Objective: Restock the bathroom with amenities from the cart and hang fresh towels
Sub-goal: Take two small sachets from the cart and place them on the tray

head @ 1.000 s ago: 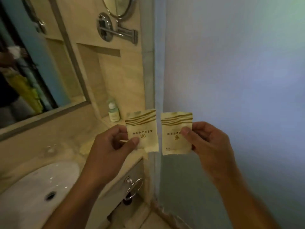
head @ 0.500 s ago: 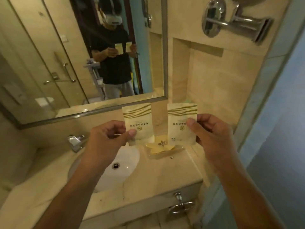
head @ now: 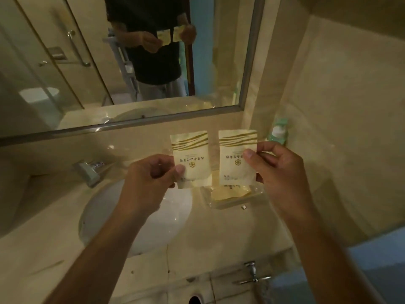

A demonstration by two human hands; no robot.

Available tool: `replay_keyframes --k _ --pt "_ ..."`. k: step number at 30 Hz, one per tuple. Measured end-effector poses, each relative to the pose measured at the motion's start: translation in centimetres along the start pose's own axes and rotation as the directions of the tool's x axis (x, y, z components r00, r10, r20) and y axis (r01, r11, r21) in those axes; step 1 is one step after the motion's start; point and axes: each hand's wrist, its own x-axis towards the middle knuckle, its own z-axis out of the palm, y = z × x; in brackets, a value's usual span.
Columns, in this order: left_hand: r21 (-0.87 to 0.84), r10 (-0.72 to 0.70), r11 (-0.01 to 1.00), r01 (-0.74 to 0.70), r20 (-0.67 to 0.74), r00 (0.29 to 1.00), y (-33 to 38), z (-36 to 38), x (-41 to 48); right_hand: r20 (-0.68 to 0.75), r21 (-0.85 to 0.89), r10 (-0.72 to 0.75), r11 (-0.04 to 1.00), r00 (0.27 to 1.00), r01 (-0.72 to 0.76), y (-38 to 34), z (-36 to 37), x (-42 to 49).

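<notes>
My left hand (head: 151, 178) pinches a small cream amenity packet (head: 192, 159) with gold stripes, held upright above the sink's right rim. My right hand (head: 278, 170) pinches a matching second packet (head: 237, 156) beside it, a small gap between the two. Below the packets a clear tray (head: 232, 199) on the counter holds more cream packets, partly hidden by the right-hand packet.
A white sink basin (head: 153, 216) is set in the marble counter (head: 219, 240), with a chrome tap (head: 88, 171) at its left. A small green-capped bottle (head: 278, 131) stands in the wall niche at right. The wall mirror (head: 122, 60) reflects a person and a cart. A towel ring (head: 253, 274) hangs below the counter edge.
The view has swung left and down from the blue wall to the sink and counter. Both hands keep the packets side by side, now over the tray.
</notes>
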Motion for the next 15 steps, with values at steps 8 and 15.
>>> replay_keyframes --k 8,15 --pt "-0.031 -0.104 0.994 0.108 0.107 0.989 -5.2 2.5 8.0 -0.100 -0.102 0.094 0.989 0.991 -0.104 5.5 1.6 5.4" --pt "0.018 -0.251 0.968 0.250 0.119 0.961 -11.6 7.2 11.6 -0.159 -0.168 0.188 0.962 0.969 -0.214 12.9 -0.2 10.4"
